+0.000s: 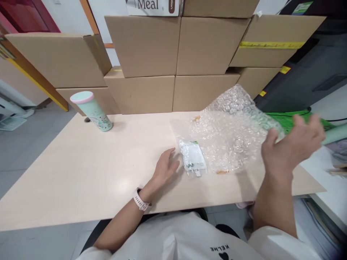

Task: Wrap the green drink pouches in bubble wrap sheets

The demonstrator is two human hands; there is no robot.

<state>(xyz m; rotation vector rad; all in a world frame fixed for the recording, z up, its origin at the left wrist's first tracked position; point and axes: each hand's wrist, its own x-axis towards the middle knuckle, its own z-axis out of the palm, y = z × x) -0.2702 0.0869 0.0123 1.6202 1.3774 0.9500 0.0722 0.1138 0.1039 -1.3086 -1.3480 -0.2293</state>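
Note:
A small white packaged item (pixel 193 157) lies on the table, with clear plastic over or around it. Beside it, a large crinkled sheet of bubble wrap (pixel 235 137) spreads to the right and rises toward the boxes. My left hand (pixel 165 168), with a pale watch on the wrist, rests just left of the package, fingers apart and nothing in them. Raised above the table's right side, my right hand (pixel 292 144) is slightly blurred. Its fingers are spread and it holds nothing that I can see.
A mint tumbler (pixel 93 112) with a pink rim stands at the table's back left. Stacked cardboard boxes (pixel 148 95) form a wall along the back edge. Dark grey bins (pixel 311 68) stand at the right, near something green (pixel 290 121). The wooden table (pixel 81 173) ends close to my body.

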